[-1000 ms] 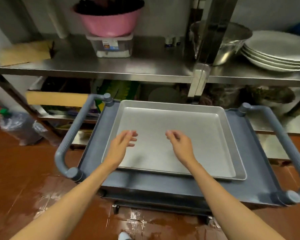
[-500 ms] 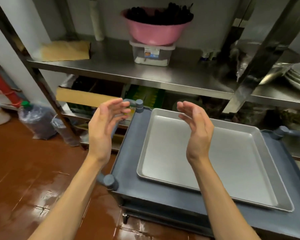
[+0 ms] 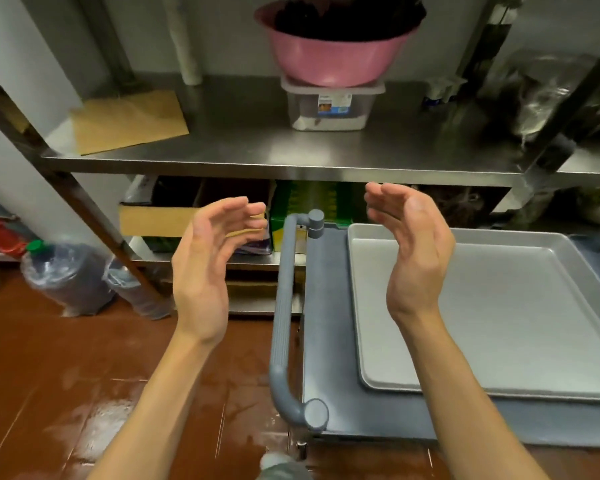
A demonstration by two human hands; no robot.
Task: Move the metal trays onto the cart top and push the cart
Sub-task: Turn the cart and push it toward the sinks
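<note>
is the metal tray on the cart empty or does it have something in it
Empty: the metal tray lies flat on the cart top, its visible inside bare; its right end is out of frame.

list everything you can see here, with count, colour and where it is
metal tray: at least 1, silver, on the cart top
cart: 1, grey, lower right, side handle facing left
shelf: 1, steel, behind the cart
bowl: 1, pink, dark contents, on the tub
tub: 1, clear, on the shelf
cardboard sheet: 1, tan, shelf left
plastic bottle: 1, clear, green cap, on the floor, left
floor: red-brown, wet
left hand: open, raised, empty
right hand: open, raised, empty
</note>
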